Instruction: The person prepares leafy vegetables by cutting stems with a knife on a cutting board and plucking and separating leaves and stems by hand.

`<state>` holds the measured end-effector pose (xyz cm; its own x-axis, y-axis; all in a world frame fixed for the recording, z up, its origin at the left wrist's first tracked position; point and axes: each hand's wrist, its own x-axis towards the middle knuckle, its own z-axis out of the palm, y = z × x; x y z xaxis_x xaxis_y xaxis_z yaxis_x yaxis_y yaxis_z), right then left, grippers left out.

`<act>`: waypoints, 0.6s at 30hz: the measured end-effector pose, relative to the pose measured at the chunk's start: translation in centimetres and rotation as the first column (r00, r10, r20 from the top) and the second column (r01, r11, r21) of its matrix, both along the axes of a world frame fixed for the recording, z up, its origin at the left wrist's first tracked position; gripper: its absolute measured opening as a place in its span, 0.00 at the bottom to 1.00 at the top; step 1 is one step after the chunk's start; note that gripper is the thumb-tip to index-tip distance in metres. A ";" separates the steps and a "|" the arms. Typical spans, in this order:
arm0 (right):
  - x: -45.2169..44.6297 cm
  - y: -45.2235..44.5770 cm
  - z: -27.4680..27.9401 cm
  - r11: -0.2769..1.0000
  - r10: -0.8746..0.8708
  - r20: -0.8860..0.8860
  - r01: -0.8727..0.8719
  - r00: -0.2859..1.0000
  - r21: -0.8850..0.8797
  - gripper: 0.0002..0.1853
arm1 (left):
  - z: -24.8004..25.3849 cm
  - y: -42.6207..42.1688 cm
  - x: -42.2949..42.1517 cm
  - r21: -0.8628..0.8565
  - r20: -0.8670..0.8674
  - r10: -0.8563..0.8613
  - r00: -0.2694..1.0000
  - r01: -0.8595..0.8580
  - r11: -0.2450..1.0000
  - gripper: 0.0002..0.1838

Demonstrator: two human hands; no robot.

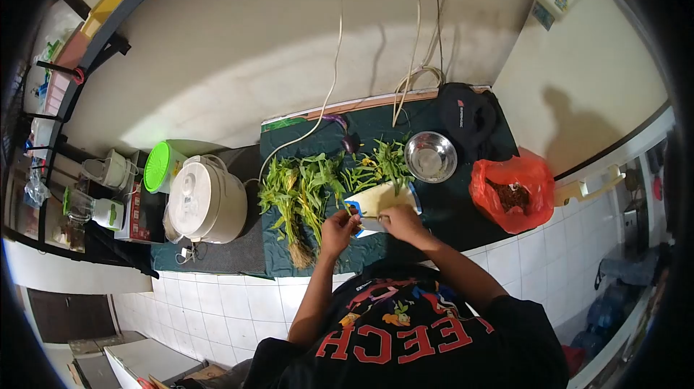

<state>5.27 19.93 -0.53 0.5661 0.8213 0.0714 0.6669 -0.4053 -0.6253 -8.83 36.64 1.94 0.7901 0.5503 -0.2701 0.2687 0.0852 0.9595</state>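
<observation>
My left hand (340,233) is closed on a thin green stem (352,210) at the near left corner of a cutting board (394,197) with blue edges. To its right, my right hand (403,223) is closed over the board, around what looks like a knife; its pale, flat blade (373,224) points toward my left hand, and its handle is hidden. A bunch of leafy greens (293,197) with roots lies left of my left hand. Picked leaves and stem pieces (379,166) are heaped behind the board.
Behind the leaves are a steel bowl (431,157), a purple eggplant (350,144) and a black cap (466,116). A red plastic bag (512,190) stands at the right edge. A white rice cooker (206,197) is at the left, and a cord (334,74) hangs onto the table.
</observation>
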 end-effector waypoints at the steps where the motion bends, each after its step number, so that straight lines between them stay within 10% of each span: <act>1: 1.7 0.7 -0.3 0.998 -0.015 0.031 0.017 0.999 -0.057 0.07 | 0.0 0.1 -0.1 0.048 -0.056 -0.035 0.998 0.038 0.998 0.14; 12: 10.2 6.8 -3.5 0.976 -0.134 0.593 0.208 0.794 -0.057 0.11 | -2.2 1.7 -2.2 0.051 -0.129 -0.089 0.988 0.096 0.994 0.16; 16: 8.8 7.9 -5.4 0.959 -0.120 0.439 0.219 0.890 -0.182 0.14 | -3.0 1.8 -3.6 0.043 -0.223 -0.022 0.975 0.032 0.999 0.16; 18: 8.6 8.7 -5.6 0.944 -0.103 -0.099 0.066 0.990 -0.323 0.13 | -3.1 1.8 -4.3 0.015 -0.245 0.017 0.969 -0.014 1.000 0.16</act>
<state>13.87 28.65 -6.13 0.6235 0.7394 -0.2540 0.5539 -0.6470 -0.5240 -13.15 38.41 -1.15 0.6920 0.5670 -0.4469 0.4945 0.0788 0.8656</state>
